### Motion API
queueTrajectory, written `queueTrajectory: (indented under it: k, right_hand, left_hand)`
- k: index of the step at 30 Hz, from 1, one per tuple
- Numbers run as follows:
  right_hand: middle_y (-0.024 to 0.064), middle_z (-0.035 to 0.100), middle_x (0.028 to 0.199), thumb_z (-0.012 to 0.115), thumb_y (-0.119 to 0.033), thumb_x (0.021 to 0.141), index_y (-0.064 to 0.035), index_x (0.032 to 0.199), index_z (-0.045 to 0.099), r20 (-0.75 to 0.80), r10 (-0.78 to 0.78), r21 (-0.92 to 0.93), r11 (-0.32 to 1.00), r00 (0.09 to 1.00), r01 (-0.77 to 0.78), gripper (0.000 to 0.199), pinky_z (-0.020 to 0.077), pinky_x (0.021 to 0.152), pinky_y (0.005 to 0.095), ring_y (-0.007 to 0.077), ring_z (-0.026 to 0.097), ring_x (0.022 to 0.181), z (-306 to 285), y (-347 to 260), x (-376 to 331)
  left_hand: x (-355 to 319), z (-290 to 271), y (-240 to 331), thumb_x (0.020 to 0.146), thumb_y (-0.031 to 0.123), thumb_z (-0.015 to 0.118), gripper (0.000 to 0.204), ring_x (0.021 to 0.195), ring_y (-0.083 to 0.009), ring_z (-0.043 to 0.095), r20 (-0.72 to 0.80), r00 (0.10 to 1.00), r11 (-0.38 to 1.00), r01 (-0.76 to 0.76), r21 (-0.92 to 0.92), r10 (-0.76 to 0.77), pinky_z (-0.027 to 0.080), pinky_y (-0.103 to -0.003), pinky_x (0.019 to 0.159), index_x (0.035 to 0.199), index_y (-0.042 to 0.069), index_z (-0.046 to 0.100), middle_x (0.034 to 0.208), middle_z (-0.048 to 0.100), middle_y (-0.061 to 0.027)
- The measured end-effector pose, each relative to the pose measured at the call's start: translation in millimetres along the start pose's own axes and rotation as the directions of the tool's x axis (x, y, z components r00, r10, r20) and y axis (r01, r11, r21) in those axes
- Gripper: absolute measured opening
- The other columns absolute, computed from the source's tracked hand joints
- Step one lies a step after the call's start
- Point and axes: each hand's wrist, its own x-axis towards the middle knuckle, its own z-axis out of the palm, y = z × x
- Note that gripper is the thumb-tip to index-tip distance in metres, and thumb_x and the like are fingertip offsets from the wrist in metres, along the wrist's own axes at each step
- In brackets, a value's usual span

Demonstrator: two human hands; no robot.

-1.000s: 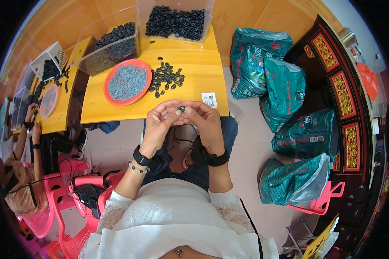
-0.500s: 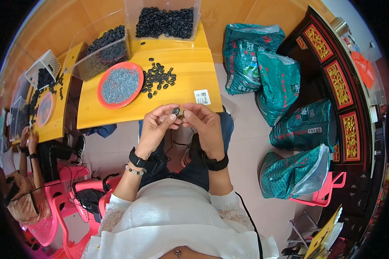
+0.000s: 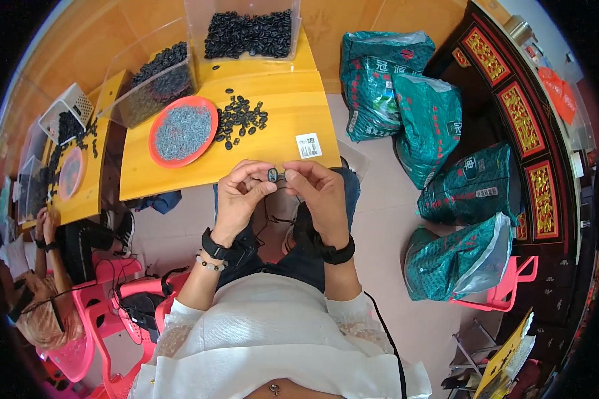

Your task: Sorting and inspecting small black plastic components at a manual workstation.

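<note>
Over my lap, just off the near edge of the yellow table (image 3: 299, 100), both hands meet fingertip to fingertip. My left hand (image 3: 239, 196) pinches a small black oval plastic piece (image 3: 273, 175) between thumb and fingers, its hollow face showing. Against its right side my right hand (image 3: 322, 199) is closed in a pinch; what sits between those fingertips is too small to make out. Beyond them stands a red round plate (image 3: 176, 163) heaped with small grey metal pieces (image 3: 183, 133). Similar loose black oval pieces (image 3: 243, 116) lie spread to the plate's right.
Two clear bins (image 3: 196, 30) (image 3: 116, 110) of black pieces stand at the back. A white label (image 3: 308, 145) lies near the table's right corner. Green sacks (image 3: 429, 126) line the right floor beside a dark carved cabinet (image 3: 512, 113). At left, another person (image 3: 53, 266) works by pink chairs (image 3: 106, 326).
The black oval piece has turned so its hollow face shows more. My right fingertips have shifted slightly against its side. The whole view has tilted a little.
</note>
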Motion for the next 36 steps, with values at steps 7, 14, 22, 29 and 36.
queueTrajectory:
  k: [7,14,22,29,36]
  right_hand:
    - [0.0029,0.064,0.079,0.063,-0.008,0.082,0.002,0.098,0.065,-0.001,-0.007,-0.02,1.0,1.0,0.007,0.019,0.0462,0.063,0.0179,0.0058,0.057,0.065,0.7,-1.2,-2.3]
    - [0.0023,0.064,0.078,0.063,-0.008,0.082,0.0022,0.098,0.065,0.016,-0.013,-0.062,0.998,1.0,0.014,0.018,0.0458,0.062,0.0177,0.0055,0.056,0.064,0.6,-4.0,-4.2]
    - [0.0015,0.064,0.076,0.063,-0.008,0.082,0.0014,0.096,0.065,0.034,-0.018,-0.086,0.996,0.999,0.021,0.017,0.0454,0.061,0.0176,0.0045,0.056,0.064,1.5,-8.2,-7.5]
    - [0.002,0.064,0.078,0.063,-0.007,0.082,0.0011,0.096,0.065,0.045,-0.027,-0.098,0.995,0.999,0.032,0.016,0.047,0.062,0.0182,0.0048,0.057,0.065,1.2,-1.6,-7.7]
    - [0.004,0.065,0.084,0.064,-0.007,0.082,0.0017,0.1,0.063,0.062,0.01,-0.033,0.999,0.998,-0.008,0.02,0.0496,0.063,0.0193,0.0063,0.059,0.069,0.7,1.2,-7.1]
  left_hand:
    - [-1.9,0.1,1.5,0.074,-0.007,0.068,0.031,0.078,-0.0056,0.054,-0.005,1.0,1.0,-0.004,0.025,0.004,0.046,-0.016,0.069,0.104,-0.001,0.062,0.096,0.054,-0.0023]
    - [-3.5,-1.7,-0.6,0.074,-0.007,0.068,0.031,0.078,-0.0052,0.053,-0.002,1.0,1.0,-0.006,0.022,0.006,0.045,-0.016,0.068,0.104,-0.001,0.063,0.096,0.054,-0.002]
    - [-5.4,-1.8,0.5,0.074,-0.006,0.068,0.03,0.078,-0.0053,0.053,0.019,0.999,0.998,-0.033,0.056,0.032,0.046,-0.016,0.067,0.103,0.0,0.063,0.097,0.054,-0.0025]
    - [-7.5,1.1,3.5,0.074,-0.006,0.068,0.028,0.078,-0.005,0.053,0.023,0.999,0.997,-0.036,0.061,0.035,0.045,-0.016,0.068,0.102,0.0,0.064,0.096,0.054,-0.0027]
    - [-10.0,1.8,5.8,0.075,-0.005,0.068,0.028,0.077,-0.0051,0.052,0.012,1.0,0.997,-0.017,0.074,0.016,0.043,-0.016,0.066,0.102,0.0,0.064,0.095,0.055,-0.0021]
